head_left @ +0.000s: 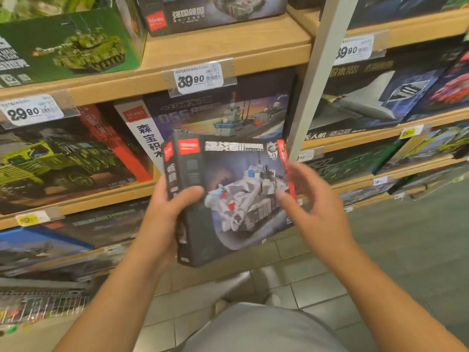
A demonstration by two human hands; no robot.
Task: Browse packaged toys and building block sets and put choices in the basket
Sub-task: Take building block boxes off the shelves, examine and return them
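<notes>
Centrally, a dark block-set box with a grey tank picture is held upright before wooden shelves. Left hand grips the box's spine at 9 o'clock, thumb across the front. Right hand, blurred, sits at 3 o'clock with fingers spread beside the red edge; whether it touches cannot be told. At 12 o'clock hangs a price tag reading 39.90; at 10 o'clock stands a green tank box. Tiled floor lies at 6 o'clock.
</notes>
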